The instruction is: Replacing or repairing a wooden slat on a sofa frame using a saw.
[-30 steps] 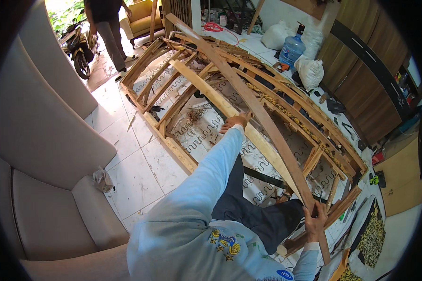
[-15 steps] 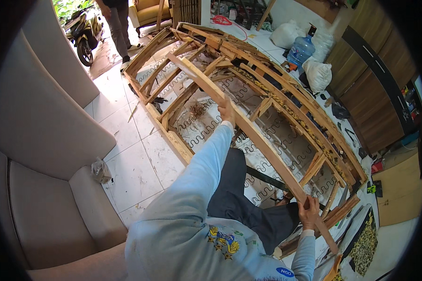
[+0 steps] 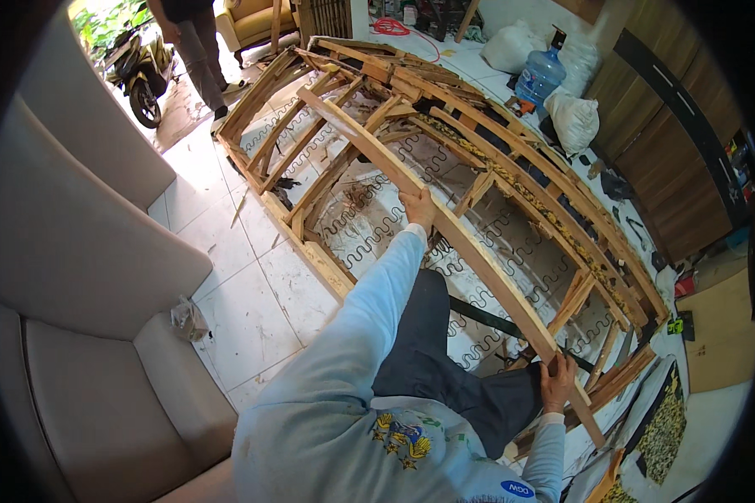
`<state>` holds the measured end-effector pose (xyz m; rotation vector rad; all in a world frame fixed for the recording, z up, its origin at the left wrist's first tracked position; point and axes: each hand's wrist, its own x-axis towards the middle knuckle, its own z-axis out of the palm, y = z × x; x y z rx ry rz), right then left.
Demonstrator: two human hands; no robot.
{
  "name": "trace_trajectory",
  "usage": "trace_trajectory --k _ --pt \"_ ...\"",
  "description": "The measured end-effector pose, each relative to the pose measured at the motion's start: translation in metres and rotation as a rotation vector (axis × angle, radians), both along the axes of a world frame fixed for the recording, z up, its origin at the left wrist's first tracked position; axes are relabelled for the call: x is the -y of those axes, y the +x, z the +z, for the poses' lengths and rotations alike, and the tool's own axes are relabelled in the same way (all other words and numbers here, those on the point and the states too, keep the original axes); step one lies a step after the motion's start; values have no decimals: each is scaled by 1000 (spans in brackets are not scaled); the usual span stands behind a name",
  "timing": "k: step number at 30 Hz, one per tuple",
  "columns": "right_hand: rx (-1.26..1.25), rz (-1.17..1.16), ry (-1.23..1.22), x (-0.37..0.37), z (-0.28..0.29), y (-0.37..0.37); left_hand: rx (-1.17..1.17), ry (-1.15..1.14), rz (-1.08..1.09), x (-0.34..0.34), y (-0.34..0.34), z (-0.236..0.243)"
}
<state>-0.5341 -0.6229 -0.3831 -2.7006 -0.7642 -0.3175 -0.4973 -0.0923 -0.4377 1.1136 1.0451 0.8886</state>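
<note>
A long pale wooden plank (image 3: 483, 265) runs diagonally across the view, above a bare wooden sofa frame (image 3: 330, 270) with zigzag springs (image 3: 363, 253). My left hand (image 3: 418, 210) is closed around the plank near its middle. Lower right, my right hand (image 3: 556, 386) grips the same plank close to its near end, fingers over the edge. The far end of the plank lies over the frame's far slats; whether it touches them I cannot tell. My dark-trousered leg is bent beneath the plank, inside or against the frame.
Beige sofa pieces (image 3: 84, 377) stand at left, with a clear plastic bag (image 3: 189, 320) on one. A person (image 3: 201, 59) stands at the far left near a motorbike (image 3: 138, 80). Beyond the frame are a blue water jug (image 3: 542, 74) and white sacks (image 3: 572, 122).
My left hand has shifted slightly right and down with the plank. The plank has rolled a little, so more of its pale face shows. Both hands keep their grip.
</note>
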Motion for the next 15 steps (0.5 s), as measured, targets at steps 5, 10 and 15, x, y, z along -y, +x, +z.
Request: trace_trajectory --k 5,10,15 --pt "-109 10 4 -14 5 6 95 162 106 -12 -10 -17" --pt "-74 -29 -5 -9 5 -1 118 66 -3 1 -14 13" --pt "-100 -12 -18 -20 10 -4 73 10 16 -4 -25 28"
